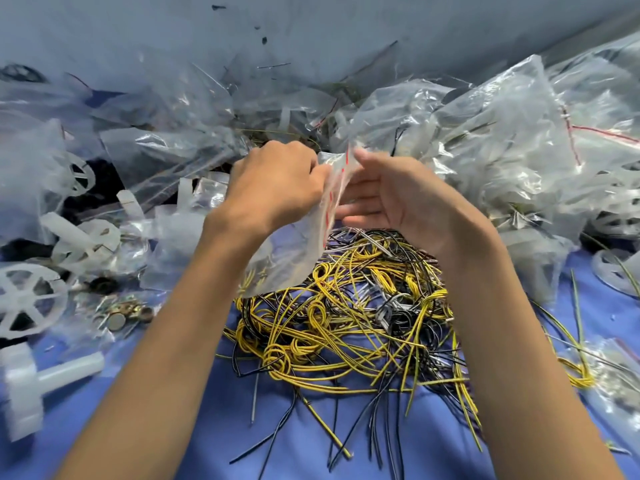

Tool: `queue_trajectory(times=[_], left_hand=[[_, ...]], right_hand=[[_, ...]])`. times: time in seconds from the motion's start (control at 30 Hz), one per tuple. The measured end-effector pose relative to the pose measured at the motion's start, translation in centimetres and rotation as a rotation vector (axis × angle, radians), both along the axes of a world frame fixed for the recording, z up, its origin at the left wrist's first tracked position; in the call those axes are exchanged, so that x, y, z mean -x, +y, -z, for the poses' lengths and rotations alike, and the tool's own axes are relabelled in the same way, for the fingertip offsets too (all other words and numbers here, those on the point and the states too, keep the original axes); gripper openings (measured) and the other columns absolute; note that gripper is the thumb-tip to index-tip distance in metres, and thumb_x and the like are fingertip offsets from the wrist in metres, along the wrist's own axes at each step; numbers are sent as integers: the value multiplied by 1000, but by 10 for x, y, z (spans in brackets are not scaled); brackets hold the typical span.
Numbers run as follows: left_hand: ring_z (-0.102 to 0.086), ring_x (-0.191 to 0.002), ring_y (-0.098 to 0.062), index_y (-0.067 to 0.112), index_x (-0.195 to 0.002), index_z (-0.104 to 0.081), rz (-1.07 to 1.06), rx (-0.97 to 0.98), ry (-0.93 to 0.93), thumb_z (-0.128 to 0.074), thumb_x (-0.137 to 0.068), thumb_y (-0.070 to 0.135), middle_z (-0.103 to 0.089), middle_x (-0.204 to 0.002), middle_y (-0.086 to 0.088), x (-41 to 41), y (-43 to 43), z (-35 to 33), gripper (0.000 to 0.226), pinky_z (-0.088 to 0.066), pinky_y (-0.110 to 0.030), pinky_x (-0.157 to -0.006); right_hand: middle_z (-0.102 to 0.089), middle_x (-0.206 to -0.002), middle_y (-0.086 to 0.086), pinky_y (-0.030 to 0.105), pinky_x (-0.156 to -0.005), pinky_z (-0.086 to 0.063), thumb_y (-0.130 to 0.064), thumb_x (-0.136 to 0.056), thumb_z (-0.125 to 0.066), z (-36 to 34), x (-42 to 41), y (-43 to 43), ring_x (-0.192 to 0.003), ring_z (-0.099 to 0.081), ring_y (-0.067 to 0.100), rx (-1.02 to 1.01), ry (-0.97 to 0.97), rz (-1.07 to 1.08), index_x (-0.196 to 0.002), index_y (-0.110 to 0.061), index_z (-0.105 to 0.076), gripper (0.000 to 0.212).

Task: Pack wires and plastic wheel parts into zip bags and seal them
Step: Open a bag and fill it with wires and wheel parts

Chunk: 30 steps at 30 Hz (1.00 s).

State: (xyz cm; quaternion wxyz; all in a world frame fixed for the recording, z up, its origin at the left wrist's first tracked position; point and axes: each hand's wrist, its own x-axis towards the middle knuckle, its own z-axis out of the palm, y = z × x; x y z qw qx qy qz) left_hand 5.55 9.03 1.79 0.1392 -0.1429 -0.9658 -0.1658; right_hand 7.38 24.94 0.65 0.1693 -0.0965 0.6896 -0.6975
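Note:
A small clear zip bag [294, 251] with a red seal strip hangs above a tangled pile of yellow, black and grey wires [346, 323] on the blue table cover. My left hand [277, 188] pinches the bag's top edge from the left. On the right side of the bag's mouth is my right hand [388, 199], fingers straight and palm facing left, its fingertips touching the bag. The bag appears to hold a little yellow wire at its bottom. White plastic wheels [27, 303] lie at the left.
Heaps of clear plastic bags [519, 133] fill the back and right. A white plastic axle part [45, 382] lies at the near left, small metal motors [128, 315] beside the wheels. Loose wire ends [329, 438] spread toward me over the blue cover [207, 427].

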Motion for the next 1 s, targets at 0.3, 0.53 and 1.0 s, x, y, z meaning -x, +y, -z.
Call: queue_trajectory(times=[0.3, 0.53, 1.0], left_hand=[[-54, -75, -33, 14, -59, -44, 58, 27, -101, -42, -97, 43, -51, -63, -3, -6, -9, -11, 47, -44, -37, -69], [-45, -32, -4, 12, -54, -39, 73, -49, -262, -43, -98, 32, -46, -38, 8, -5, -34, -24, 49, -28, -16, -33], [-67, -62, -13, 9, -67, -48, 194, -53, -485, -56, -93, 26, -65, -51, 5, -16, -44, -30, 32, -47, -25, -71]], right_hand=[[-67, -62, -5, 13, -55, -52, -17, -87, -64, 9, -3, -2, -54, -59, 3, -282, 96, 34, -75, -11, -67, 14], [-63, -59, -2, 10, -50, -46, -18, -91, -60, 16, 0, 1, -51, -58, 0, -421, 80, 51, -69, -11, -61, 23], [-68, -82, 10, 36, -69, -56, 6, -81, -61, 38, 3, -36, -73, -66, 20, -613, 352, -99, -87, -12, -58, 19]])
